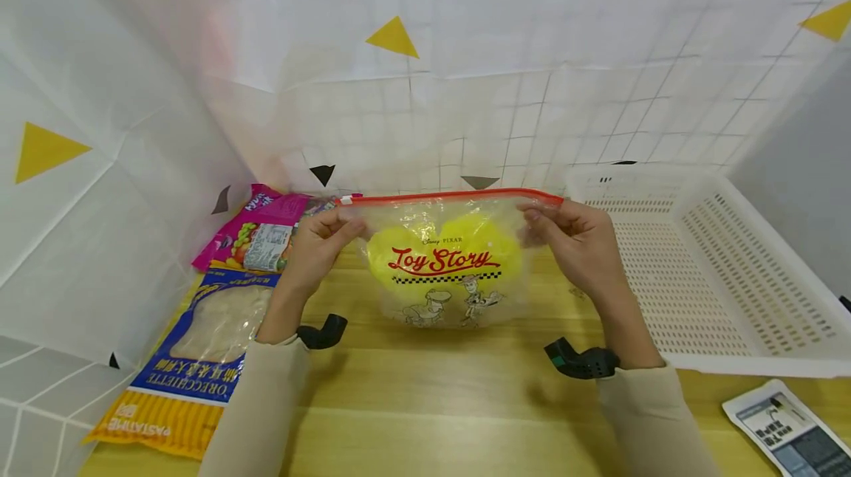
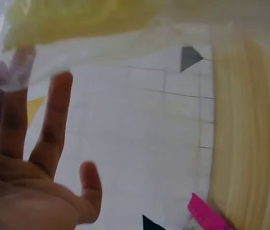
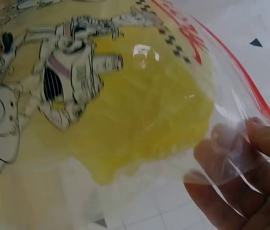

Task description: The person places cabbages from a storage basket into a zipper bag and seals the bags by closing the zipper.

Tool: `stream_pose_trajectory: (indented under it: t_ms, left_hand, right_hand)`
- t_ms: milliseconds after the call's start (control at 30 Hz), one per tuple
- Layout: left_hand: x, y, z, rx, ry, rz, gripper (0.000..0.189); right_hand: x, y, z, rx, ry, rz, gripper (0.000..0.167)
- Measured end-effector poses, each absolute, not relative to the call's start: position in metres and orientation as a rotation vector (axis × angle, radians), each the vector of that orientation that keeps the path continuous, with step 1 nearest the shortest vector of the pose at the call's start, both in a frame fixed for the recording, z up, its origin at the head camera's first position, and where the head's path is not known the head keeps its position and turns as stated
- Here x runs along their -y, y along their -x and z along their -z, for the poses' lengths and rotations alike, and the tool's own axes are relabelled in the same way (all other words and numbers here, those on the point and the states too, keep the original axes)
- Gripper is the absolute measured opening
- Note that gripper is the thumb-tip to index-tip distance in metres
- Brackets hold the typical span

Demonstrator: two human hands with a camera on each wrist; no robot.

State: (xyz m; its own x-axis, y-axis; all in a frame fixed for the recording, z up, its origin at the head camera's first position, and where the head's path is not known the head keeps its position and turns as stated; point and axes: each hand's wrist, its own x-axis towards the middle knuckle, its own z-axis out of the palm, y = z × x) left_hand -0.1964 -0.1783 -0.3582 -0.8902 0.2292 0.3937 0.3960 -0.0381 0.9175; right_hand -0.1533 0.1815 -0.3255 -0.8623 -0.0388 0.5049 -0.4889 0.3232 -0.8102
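A clear zip bag [image 1: 459, 307] with a red zip strip and "Toy Story" print hangs upright between both hands over the table. Inside it are yellow contents [image 1: 482, 237], their kind blurred by the plastic. My left hand [image 1: 321, 248] pinches the bag's upper left corner, near the white slider [image 1: 346, 200]. At the upper right corner my right hand [image 1: 581, 244] pinches the plastic between thumb and fingers. In the right wrist view the fingers [image 3: 250, 177] show behind the clear film. The zip strip looks closed along the top.
On the left lie a pink candy bag [image 1: 269, 230] and a blue and orange orecchiette pasta bag [image 1: 193, 366]. A white slotted basket [image 1: 751, 366] stands on the right. Before it lies a white and dark pouch [image 1: 787, 429]. White sheeting [image 1: 465, 115] walls the back.
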Motion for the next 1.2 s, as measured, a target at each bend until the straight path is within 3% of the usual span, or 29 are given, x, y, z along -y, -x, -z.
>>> stream_pose_trajectory:
  t_ms: [133, 333, 633, 833, 933, 1033, 1200]
  left_hand:
    - [0.187, 0.194, 0.353, 2.16, 0.687, 2.113, 0.024]
    - [0.186, 0.212, 0.379, 2.443, 0.362, 2.172, 0.017]
    - [0.175, 0.214, 0.415, 2.798, 0.198, 1.93, 0.061]
    - [0.168, 0.208, 0.415, 2.818, 0.279, 1.623, 0.083]
    - [0.164, 0.206, 0.414, 2.757, 0.44, 1.467, 0.074]
    - [0.161, 0.204, 0.414, 2.722, 0.614, 1.331, 0.052]
    - [0.16, 0.201, 0.416, 2.775, 0.787, 1.262, 0.03]
  right_hand:
    - [-0.182, 0.152, 0.325, 2.216, -0.487, -1.755, 0.022]
    - [-0.183, 0.169, 0.363, 2.437, -0.288, -1.932, 0.036]
    - [-0.188, 0.184, 0.41, 2.681, -0.12, -1.689, 0.067]
    - [-0.19, 0.18, 0.414, 2.737, -0.267, -1.369, 0.071]
    - [-0.187, 0.177, 0.412, 2.712, -0.495, -1.224, 0.065]
    - [-0.182, 0.174, 0.41, 2.725, -0.706, -1.131, 0.059]
    - [-0.178, 0.171, 0.412, 2.788, -0.881, -1.133, 0.053]
